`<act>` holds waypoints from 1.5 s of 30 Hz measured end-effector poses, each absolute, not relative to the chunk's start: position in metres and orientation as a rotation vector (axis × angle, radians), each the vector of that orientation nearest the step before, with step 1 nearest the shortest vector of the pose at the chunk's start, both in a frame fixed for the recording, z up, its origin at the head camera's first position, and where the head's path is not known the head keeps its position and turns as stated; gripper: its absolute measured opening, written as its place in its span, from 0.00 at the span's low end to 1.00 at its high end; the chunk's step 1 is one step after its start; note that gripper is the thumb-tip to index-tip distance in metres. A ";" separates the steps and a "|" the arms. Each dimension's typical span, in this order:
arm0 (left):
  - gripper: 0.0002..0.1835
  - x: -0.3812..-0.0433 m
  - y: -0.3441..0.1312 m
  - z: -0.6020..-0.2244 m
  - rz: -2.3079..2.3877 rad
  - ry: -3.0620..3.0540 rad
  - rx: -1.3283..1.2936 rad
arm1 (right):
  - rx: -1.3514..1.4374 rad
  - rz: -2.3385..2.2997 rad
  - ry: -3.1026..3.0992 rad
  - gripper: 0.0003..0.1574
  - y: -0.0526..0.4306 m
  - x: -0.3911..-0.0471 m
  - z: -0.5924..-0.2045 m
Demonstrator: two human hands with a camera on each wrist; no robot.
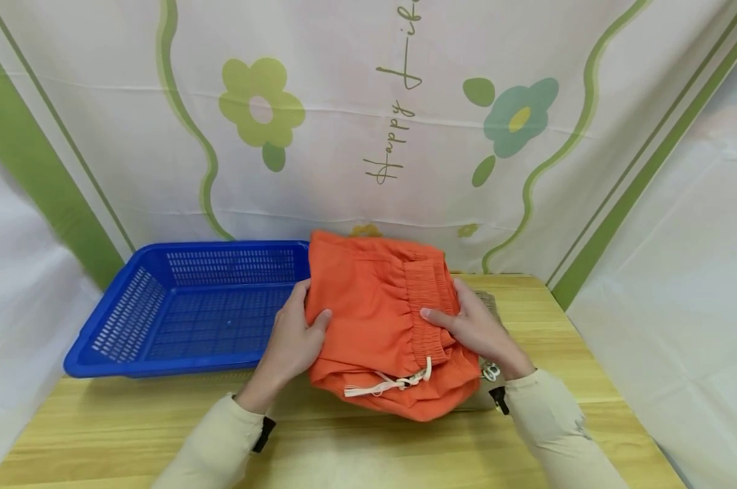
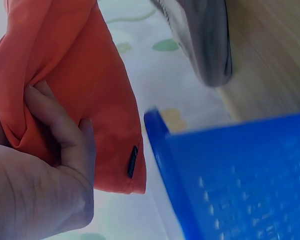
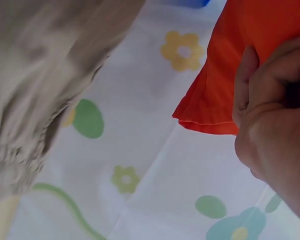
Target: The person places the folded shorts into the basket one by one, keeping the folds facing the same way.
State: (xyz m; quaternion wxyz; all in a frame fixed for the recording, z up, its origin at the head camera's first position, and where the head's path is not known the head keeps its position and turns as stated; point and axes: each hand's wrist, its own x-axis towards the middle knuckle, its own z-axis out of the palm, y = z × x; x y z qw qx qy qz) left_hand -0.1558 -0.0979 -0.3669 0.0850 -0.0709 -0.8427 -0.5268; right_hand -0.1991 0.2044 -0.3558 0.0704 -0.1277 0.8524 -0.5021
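Shorts (image 1: 362, 292) are up over table (image 1: 356, 462), by basket (image 1: 130, 319), w/ L hand (image 1: 295, 339) & R hand (image 1: 481, 329) pinching the sides, but folds'd prob. flop open if 1 hand slipped.

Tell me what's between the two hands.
An orange garment with a white drawstring, held by the left hand and right hand; the head view shows it.

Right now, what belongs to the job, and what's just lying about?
In the job:
orange garment, held by left hand and right hand
blue basket, possibly: close by

Lying about, seemingly:
khaki garment, on the table
printed curtain, behind
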 end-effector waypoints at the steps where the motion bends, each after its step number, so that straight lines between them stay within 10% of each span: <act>1: 0.31 -0.155 -0.101 -0.366 -1.568 -2.513 -0.209 | -0.399 -1.519 2.562 0.44 0.201 -0.199 -0.355; 45: 0.33 -0.146 -0.259 -0.343 -1.326 -2.582 0.011 | -0.643 -1.718 2.364 0.37 0.034 -0.222 -0.351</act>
